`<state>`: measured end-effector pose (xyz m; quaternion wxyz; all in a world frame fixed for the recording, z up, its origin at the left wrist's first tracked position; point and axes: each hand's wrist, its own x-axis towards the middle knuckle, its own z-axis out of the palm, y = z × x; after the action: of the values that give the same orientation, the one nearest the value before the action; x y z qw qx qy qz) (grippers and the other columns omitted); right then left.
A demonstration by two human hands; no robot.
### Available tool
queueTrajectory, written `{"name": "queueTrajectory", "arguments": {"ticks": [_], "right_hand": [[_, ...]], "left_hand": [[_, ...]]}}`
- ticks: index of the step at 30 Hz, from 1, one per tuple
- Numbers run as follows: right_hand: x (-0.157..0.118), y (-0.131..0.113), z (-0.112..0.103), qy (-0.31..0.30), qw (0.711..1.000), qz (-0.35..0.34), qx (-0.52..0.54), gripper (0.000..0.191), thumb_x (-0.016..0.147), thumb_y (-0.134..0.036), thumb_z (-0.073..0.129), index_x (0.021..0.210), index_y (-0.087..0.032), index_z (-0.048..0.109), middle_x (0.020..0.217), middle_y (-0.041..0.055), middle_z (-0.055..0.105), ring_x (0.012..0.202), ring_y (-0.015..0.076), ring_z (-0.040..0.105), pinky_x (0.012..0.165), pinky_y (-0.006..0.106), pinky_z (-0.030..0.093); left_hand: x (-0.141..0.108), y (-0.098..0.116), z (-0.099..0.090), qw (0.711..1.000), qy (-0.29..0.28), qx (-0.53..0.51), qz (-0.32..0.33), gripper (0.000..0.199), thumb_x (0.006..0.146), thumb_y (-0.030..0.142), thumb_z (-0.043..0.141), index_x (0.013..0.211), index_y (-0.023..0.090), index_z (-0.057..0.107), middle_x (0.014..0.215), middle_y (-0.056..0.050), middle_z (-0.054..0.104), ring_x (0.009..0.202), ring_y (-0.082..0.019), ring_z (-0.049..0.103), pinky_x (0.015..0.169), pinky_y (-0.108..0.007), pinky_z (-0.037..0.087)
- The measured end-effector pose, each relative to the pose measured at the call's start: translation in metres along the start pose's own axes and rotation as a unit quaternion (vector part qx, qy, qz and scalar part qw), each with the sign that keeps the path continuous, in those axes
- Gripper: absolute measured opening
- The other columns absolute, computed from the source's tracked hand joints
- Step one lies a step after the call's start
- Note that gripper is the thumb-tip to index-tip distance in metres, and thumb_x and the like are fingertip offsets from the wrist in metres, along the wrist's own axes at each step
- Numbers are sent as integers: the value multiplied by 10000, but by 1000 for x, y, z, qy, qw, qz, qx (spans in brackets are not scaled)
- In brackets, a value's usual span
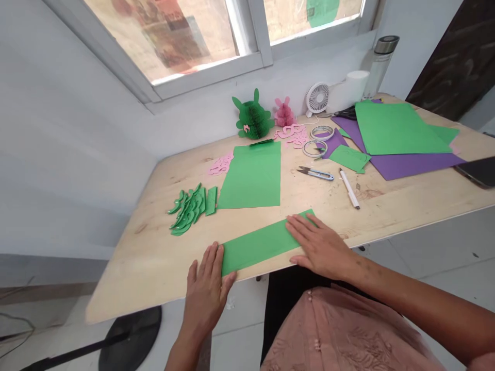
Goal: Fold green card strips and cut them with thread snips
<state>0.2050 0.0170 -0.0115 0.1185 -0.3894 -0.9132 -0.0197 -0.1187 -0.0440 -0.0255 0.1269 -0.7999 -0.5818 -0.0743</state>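
A long strip of green paper (257, 243) lies at the table's front edge, slightly slanted. On its left end rests my left hand (207, 281), flat, with the fingers stretched out and the thumb along the near edge. My right hand (319, 242) lies flat over the strip's right end, fingers extended and thumb at the table edge. Neither hand grips anything. Just beyond the strip is a larger green sheet (255, 175). To the left sit a pile of curved green paper cut-outs (189, 208) and a small green rectangle (211, 201).
Thread snips (316, 173), a white pen (349, 189) and tape rolls (322, 133) lie right of centre. Green (398, 129) and purple sheets (413, 166) and a phone (479, 171) are at right. Green (253, 119) and pink honeycomb paper figures (284, 113) and a small fan (317, 98) stand behind.
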Motion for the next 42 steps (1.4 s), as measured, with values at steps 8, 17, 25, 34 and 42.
{"name": "queueTrajectory", "arguments": {"ticks": [8,17,25,34,42], "right_hand": [[-27,36,-9,29,997,38,-56,674,960,-517,357,1480,-94,284,1469,150,425,1381,285,326,1123,539,203],[-19,31,-17,64,996,35,-49,603,978,-442,343,1477,-109,289,1449,137,456,1383,290,318,1122,567,179],[-19,39,-11,54,997,24,-48,588,984,-437,345,1473,-114,297,1429,131,483,1361,302,354,1113,587,180],[-20,43,-8,77,996,10,-51,607,979,-353,353,1512,-114,190,1433,148,472,1347,318,373,1092,601,200],[-21,45,-5,82,996,12,-44,622,979,-399,320,1521,-132,174,1427,150,480,1343,321,382,1088,601,211]], "left_hand": [[-1,1,-1,1000,-12,-15,-18,648,973,476,224,1525,149,134,1470,-171,410,1379,-289,359,1104,-497,254],[-1,0,2,999,-26,-3,-25,632,980,474,226,1519,151,164,1490,-148,386,1397,-262,332,1123,-470,230],[27,40,-19,999,4,-1,-54,607,979,446,257,1502,140,225,1502,-144,365,1432,-281,245,1142,-540,158],[110,156,-22,991,-23,-95,91,613,974,511,241,1443,133,356,1535,-94,320,1437,-232,234,1147,-510,237],[79,112,-13,997,-50,-58,2,707,946,593,249,1466,116,304,1553,-95,273,1450,-232,194,1146,-492,243]]}}
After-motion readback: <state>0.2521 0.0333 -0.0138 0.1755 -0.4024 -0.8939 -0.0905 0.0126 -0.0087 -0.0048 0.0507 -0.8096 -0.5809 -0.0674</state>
